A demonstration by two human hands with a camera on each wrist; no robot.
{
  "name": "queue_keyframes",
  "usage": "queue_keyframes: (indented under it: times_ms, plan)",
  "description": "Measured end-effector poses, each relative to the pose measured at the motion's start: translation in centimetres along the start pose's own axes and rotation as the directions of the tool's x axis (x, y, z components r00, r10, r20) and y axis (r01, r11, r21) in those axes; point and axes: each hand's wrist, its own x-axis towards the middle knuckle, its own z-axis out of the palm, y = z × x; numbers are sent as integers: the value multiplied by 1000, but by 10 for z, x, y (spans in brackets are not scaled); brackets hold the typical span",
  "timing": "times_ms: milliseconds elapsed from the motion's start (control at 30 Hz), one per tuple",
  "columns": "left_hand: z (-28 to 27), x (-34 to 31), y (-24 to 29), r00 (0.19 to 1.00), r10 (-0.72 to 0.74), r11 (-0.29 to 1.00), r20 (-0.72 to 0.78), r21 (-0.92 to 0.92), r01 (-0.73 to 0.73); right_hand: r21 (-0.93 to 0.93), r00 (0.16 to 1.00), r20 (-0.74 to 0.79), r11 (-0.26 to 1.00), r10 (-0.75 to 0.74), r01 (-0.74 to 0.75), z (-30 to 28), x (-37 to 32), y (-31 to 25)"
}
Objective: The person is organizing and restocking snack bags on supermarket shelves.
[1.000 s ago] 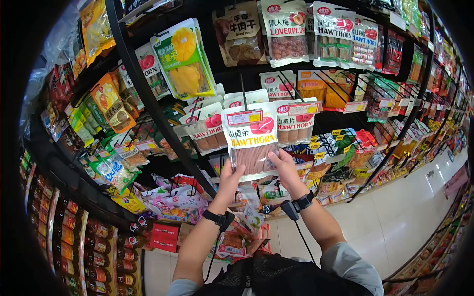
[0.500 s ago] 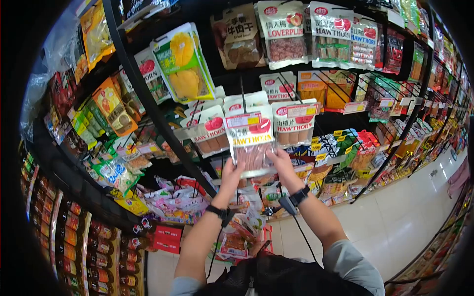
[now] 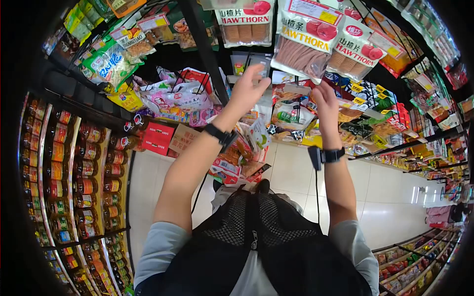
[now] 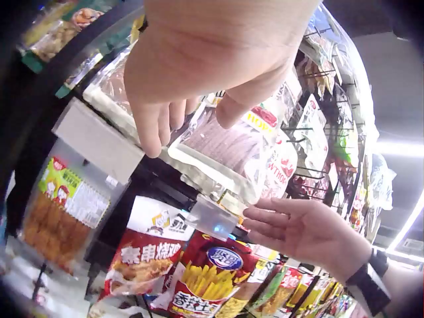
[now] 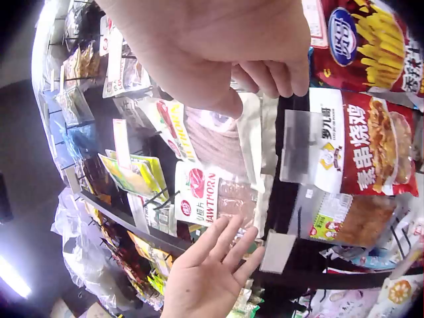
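A bag of hawthorn strips (image 3: 303, 49) hangs on the rack behind a price tag, its label facing out. Left of it and lower, my left hand (image 3: 248, 90) hovers apart from the bag with relaxed fingers and nothing in its grasp. The right hand (image 3: 326, 101) is at the bag's lower right corner, fingertips right by the bottom edge. In the left wrist view the fingers of that right hand (image 4: 308, 232) look straight. Bags of hawthorn slices (image 3: 245, 27) flank the strips, another one (image 3: 356, 52) being on the right.
Below the hands hang red snack bags, one with fries (image 4: 215, 275) pictured. A black rack post (image 3: 205, 44) rises left of the left hand. Jars (image 3: 86, 182) line shelves at far left. Tiled floor (image 3: 291, 167) lies below, with a red box (image 3: 158, 138) nearby.
Both hands have let go of the hawthorn strips bag and drawn away from its lower sides. The head view has tilted down, so the rack sits higher in frame.
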Motion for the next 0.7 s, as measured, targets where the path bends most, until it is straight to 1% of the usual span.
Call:
queue_keyframes:
  times_ms: [67,100,133,167,200,233,267,300,367,400,467,500,533,567,600,633,667,700]
  plan:
    - [-10,-31,-2,999,-9,997,52,-82,13,-85,999,-18,995,-49,47,-4,-24,21]
    - [-15,-49,-8,993,-79,988,88,-127,90,-54,1000,4,998,-22,22,-5,-39,25]
    - [-18,-65,-16,981,-142,972,129,-169,163,-105,1000,19,994,11,-9,-8,-53,30]
    - [-18,-82,-22,989,-102,982,107,-147,117,-107,995,34,990,97,-93,-8,-67,29]
    - [-21,-97,-21,974,-168,957,154,-214,198,-158,991,69,983,111,-99,-11,-78,39]
    - [-23,-108,-25,959,-221,933,176,-246,261,-128,986,110,985,126,-111,-12,-86,49]
    - [-24,-119,-33,936,-290,892,198,-300,339,-101,979,102,981,174,-164,-8,-94,50]
    - [-26,-124,-33,920,-346,871,185,-300,389,-99,974,121,979,192,-181,-8,-97,54]
    - [-30,-127,-35,915,-371,845,159,-350,404,-90,961,164,974,222,-209,-4,-93,64]
    - [-33,-122,-33,928,-345,855,142,-360,373,-52,967,142,977,213,-208,5,-87,51]
    - [-40,-111,-27,950,-295,872,106,-376,313,-62,978,167,991,124,-115,15,-69,34]
    - [-43,-102,-25,963,-262,902,62,-340,267,-65,981,177,996,78,-68,20,-56,23]
    - [-47,-86,-24,974,-225,928,20,-301,221,-132,978,208,991,9,19,26,-41,6]
    - [-50,-69,-21,982,-187,950,-18,-259,176,-134,971,238,989,-36,70,35,-26,-14]
    - [-51,-48,-15,983,-174,935,-56,-321,147,-135,960,267,983,-81,121,47,-11,-34]
    - [-54,-23,-11,991,-56,982,-119,-186,33,-135,947,295,976,-126,172,60,4,-47]
    - [-55,3,-12,991,48,987,-125,-149,-66,-93,933,331,979,-144,183,74,21,-53]
    - [-60,22,-3,991,10,991,-133,-133,-28,-51,916,366,980,-162,194,89,36,-57]
